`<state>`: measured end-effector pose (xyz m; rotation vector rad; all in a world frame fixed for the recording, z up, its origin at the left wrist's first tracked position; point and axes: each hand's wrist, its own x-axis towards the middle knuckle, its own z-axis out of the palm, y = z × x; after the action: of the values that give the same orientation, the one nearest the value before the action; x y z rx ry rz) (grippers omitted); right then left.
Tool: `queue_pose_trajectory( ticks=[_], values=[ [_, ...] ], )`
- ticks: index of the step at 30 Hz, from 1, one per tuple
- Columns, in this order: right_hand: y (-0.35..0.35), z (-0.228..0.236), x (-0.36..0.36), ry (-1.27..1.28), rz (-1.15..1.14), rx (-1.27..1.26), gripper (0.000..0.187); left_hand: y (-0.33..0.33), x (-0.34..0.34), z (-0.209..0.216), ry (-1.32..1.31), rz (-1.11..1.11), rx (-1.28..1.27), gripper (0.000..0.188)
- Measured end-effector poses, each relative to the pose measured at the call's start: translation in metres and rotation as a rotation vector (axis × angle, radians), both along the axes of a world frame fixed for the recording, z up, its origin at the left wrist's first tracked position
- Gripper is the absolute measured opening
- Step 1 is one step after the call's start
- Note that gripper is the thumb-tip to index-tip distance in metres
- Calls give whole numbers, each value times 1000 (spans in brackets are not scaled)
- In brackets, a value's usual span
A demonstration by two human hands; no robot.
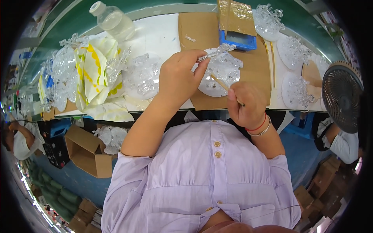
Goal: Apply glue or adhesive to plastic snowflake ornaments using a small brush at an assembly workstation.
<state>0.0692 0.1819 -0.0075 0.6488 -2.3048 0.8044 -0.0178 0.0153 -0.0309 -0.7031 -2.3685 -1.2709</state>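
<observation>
Both hands grip: left hand (179,76) pinches a clear crystal piece (217,51), right hand (245,104) a thin stick (220,83)

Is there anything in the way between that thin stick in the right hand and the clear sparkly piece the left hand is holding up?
Nothing visible blocks it. The left hand pinches the clear crystal-like plastic piece above the round white plastic disc, and the thin wooden stick in the right hand points up toward it across open space.

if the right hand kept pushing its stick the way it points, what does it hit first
Probably the clear plastic ornament on the cardboard sheet: the thin stick in the right hand aims up-left at it, and its tip seems already there, though depth is unclear.
</observation>
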Motion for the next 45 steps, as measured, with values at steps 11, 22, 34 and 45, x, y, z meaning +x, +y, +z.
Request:
queue_pose_trajectory(
  ticks=[11,22,34,45],
  values=[
    [2,-12,6,3,34,85,18,2,0,0,30,-35,-2,14],
    [3,10,-7,-202,-56,-56,9,-1,-1,-1,44,-35,-10,14],
    [16,32,-36,-414,116,-34,7,0,-1,1,57,-44,-37,15],
    [31,31,-15,-299,-43,71,8,-1,-1,0,44,-58,-41,15]
  ],
)
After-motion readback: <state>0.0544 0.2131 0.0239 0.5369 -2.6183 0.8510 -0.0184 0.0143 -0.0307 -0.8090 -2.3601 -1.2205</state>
